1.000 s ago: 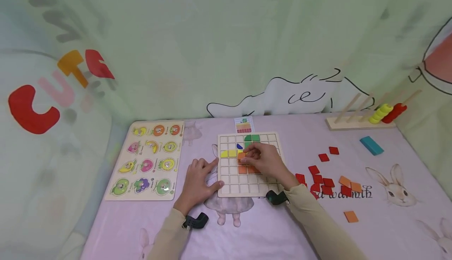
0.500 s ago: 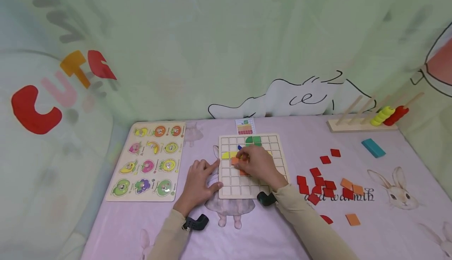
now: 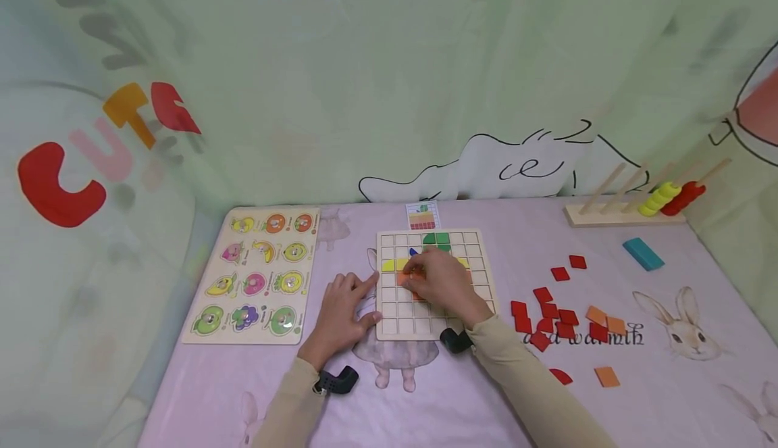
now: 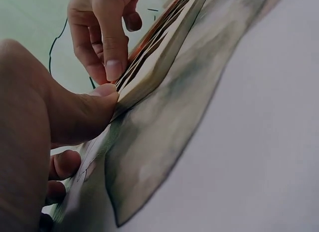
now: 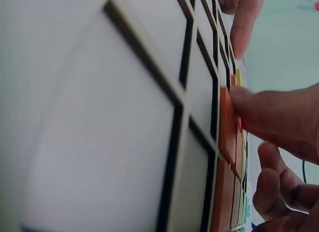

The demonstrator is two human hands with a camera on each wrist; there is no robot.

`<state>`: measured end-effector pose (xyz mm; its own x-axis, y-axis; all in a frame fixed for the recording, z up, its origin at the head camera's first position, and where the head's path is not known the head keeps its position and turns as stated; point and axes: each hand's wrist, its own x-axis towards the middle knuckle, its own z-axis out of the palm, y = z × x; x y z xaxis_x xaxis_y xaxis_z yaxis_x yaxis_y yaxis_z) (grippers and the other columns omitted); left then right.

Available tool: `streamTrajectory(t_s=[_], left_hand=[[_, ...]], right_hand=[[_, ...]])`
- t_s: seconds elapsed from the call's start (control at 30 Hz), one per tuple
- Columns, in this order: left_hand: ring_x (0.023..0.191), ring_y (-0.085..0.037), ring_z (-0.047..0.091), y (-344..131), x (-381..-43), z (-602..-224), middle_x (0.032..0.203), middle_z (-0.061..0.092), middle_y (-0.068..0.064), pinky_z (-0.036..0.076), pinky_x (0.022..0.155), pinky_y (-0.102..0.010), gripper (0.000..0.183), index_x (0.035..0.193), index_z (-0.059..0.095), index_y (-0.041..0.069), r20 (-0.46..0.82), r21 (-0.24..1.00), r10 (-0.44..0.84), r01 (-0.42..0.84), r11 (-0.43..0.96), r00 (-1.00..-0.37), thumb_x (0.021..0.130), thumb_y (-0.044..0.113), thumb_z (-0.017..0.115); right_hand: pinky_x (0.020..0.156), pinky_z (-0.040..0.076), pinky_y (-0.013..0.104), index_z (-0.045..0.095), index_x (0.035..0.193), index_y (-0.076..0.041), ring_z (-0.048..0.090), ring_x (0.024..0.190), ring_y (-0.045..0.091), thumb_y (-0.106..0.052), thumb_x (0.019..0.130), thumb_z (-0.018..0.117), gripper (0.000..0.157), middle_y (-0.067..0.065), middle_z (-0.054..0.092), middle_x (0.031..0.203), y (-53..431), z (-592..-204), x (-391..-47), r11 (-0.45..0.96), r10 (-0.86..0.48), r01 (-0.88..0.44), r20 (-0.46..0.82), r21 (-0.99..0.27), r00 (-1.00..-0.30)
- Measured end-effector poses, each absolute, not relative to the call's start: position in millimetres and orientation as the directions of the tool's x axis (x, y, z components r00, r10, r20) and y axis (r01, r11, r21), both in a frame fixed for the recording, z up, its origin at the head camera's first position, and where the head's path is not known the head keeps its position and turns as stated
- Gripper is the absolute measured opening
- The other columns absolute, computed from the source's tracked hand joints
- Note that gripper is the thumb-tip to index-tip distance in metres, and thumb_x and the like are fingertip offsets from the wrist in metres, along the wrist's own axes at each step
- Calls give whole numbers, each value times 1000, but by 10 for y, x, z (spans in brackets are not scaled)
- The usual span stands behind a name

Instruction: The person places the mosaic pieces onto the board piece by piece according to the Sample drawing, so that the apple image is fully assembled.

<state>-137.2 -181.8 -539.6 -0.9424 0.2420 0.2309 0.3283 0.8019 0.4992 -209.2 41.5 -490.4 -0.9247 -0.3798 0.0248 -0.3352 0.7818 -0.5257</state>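
A wooden grid board (image 3: 390, 310) lies at the middle of the table, with yellow, green, blue and orange tiles in its cells. My left hand (image 3: 342, 309) touches the board's left edge with extended index finger and thumb. Over the board, my right hand (image 3: 446, 284) pinches an orange square tile (image 3: 401, 278) at a cell below the yellow row. The thumb (image 5: 271, 110) meets orange tile surface in the right wrist view. Fingers hide part of the tile and several neighbouring cells. In the left wrist view, the left thumb (image 4: 82, 115) lies against the board's side.
Behind the board lies a small pattern card (image 3: 422, 216). A fruit puzzle board (image 3: 242, 272) is at left. Loose red tiles (image 3: 549, 311) and orange tiles (image 3: 606, 376) lie at right, near a teal block (image 3: 643, 253) and a pegged bead stand (image 3: 614, 216).
My right hand has moved left across the board with the orange tile, down to a cell in the second column, and then stayed there. My left hand keeps its place at the edge.
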Motion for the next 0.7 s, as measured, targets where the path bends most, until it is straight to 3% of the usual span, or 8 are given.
streamTrajectory(t_s=[0.23, 0.43, 0.57, 0.7], left_hand=[[90, -19, 41, -1805, -1384, -5419, 99, 56, -4, 35, 84, -38, 74, 151, 61, 12, 242, 507, 244, 337, 793, -939, 83, 31, 83], [91, -20, 41, -1795, -1385, -5424, 99, 56, -4, 35, 85, -38, 75, 151, 60, 13, 243, 504, 243, 336, 796, -939, 82, 32, 83], [91, -20, 42, -1795, -1367, -5412, 99, 56, -4, 35, 85, -39, 75, 151, 61, 13, 236, 509, 233, 325, 797, -943, 82, 30, 84], [92, -20, 42, -1806, -1349, -5403, 99, 56, -4, 36, 85, -39, 75, 151, 61, 12, 230, 508, 224, 313, 802, -947, 82, 30, 84]], right_hand=[[64, 46, 29, 83, 102, -11, 55, 77, 15, -25, 87, 87, 20, 2, 65, 90, 474, -4779, -2013, 770, -392, -391, 108, -504, -913], [64, 45, 29, 81, 102, -8, 55, 73, 16, -23, 87, 87, 22, 3, 66, 85, 875, -4560, -1843, 776, -357, -384, 154, -501, -921], [61, 45, 29, 80, 107, -6, 56, 74, 19, -23, 87, 88, 28, 6, 68, 88, 1366, -4512, -1715, 838, -268, -288, 110, -463, -957], [60, 50, 32, 76, 114, -2, 61, 83, 30, -24, 86, 88, 38, 18, 69, 98, 1959, -4570, -1607, 901, -124, -133, 48, -414, -991]])
